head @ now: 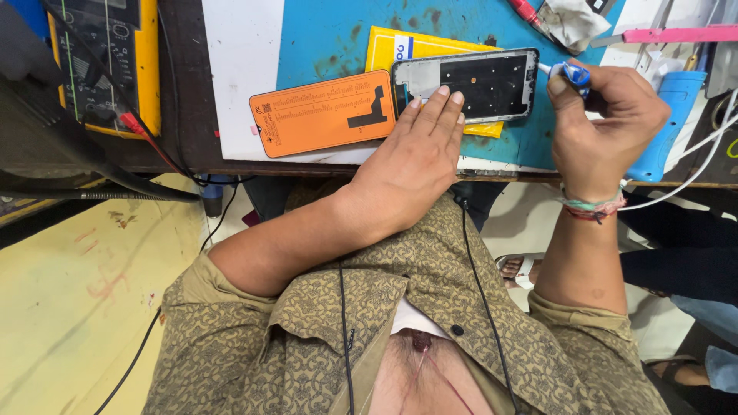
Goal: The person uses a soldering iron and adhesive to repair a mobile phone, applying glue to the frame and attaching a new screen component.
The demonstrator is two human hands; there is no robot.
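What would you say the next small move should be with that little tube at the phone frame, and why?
Probably bring the tube's tip down onto the frame's right edge. The right hand holds the small blue-and-white tube with its nozzle just at the corner of the phone frame, while the left hand presses the frame flat on the blue mat.

mat (330, 38): blue, brown stains
card (323, 113): orange, black print
phone frame (466, 84): black, silver rim
tube (573, 75): blue and white
shirt (307, 338): olive, fine pattern
meter (146, 61): yellow case
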